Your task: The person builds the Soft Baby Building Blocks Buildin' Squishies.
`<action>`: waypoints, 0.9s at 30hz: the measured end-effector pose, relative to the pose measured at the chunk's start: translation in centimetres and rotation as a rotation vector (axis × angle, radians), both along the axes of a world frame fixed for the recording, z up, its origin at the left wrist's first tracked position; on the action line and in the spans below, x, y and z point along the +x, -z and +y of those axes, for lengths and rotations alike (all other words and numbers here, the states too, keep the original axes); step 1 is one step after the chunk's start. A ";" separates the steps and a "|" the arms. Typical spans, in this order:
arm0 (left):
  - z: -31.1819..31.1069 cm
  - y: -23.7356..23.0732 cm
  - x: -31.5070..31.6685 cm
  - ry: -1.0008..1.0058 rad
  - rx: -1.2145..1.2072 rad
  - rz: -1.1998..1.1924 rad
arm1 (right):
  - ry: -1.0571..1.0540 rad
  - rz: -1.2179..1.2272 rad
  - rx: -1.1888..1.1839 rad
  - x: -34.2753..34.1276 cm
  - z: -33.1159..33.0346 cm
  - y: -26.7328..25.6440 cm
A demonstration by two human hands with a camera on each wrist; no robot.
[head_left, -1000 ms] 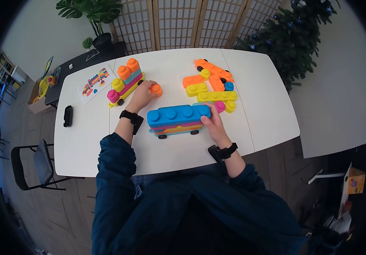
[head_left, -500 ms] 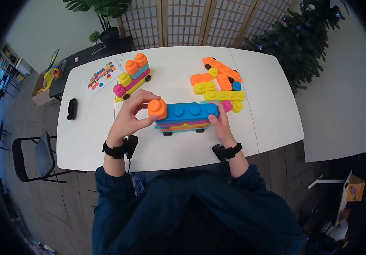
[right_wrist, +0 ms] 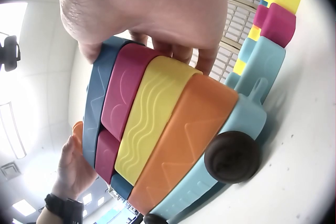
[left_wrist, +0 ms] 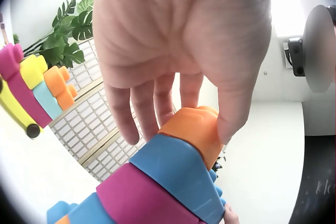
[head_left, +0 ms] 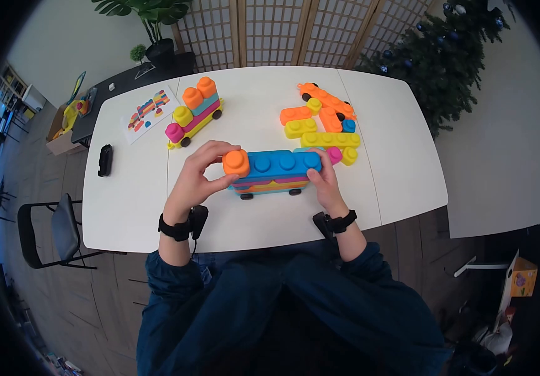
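Orange block [head_left: 236, 163] found at the left end of a block wagon [head_left: 271, 186], over the end of the top blue block [head_left: 275, 164]. Pinched by the left hand [head_left: 196, 177]: thumb laid against the near side, fingertips set against the far side, the outer fingers spread loosely beyond. Its underside is met by the blue; whether it is fully pressed down cannot be told.

Right end of the wagon gripped by the right hand [head_left: 326, 187], thumb placed on the near side, fingers wrapped round the far side. Wagon stands upright about the middle of the tabletop [head_left: 122, 207], somewhat nearer its near edge.

Orange block: small, rounded, topped by a single stud. Wagon: built in layers, blue over magenta, yellow and orange, on a light blue base with black wheels. Wavy lines are moulded into the yellow, zigzags into the orange.

Toward the far left corner, a second block cart [head_left: 201, 119] is topped by two orange blocks; a printed sheet [head_left: 149, 113] is laid beside it. Right of centre, loose blocks [head_left: 331, 139] are clustered, with an orange wheeled base [head_left: 328, 100] toward the far edge. Near the left edge, a black object [head_left: 105, 160].
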State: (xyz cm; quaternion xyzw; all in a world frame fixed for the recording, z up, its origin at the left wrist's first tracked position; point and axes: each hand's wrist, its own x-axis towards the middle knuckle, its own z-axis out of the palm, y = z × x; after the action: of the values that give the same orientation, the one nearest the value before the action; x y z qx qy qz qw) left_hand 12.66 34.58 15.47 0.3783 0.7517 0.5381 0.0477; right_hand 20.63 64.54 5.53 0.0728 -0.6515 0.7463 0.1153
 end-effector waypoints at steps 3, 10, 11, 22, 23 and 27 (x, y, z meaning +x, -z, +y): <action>0.2 -0.3 0.8 -0.042 -0.026 0.008 | -0.074 -0.064 0.074 -0.4 1.4 0.4; 0.0 2.0 1.8 -0.191 -0.158 -0.117 | -0.158 -0.188 0.663 -0.4 3.4 0.8; 0.0 2.2 1.7 -0.192 -0.161 -0.117 | -0.166 -0.181 0.676 -0.6 3.5 1.0; 0.5 -1.2 1.3 -0.197 -0.103 -0.082 | -0.111 -0.204 0.598 -1.2 3.3 -0.8; 0.7 -1.8 0.8 -0.210 -0.077 -0.074 | -0.084 -0.207 0.633 -1.9 3.7 -1.9; 2.6 -4.8 -2.2 -0.266 0.087 0.027 | -0.025 -0.212 0.653 -5.1 4.4 -6.7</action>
State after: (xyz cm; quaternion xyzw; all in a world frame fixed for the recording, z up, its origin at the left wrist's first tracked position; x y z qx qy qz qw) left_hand 10.43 37.21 20.25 0.2842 0.7718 0.5665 -0.0508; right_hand 15.50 68.96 12.22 0.0359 -0.8634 0.5032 0.0082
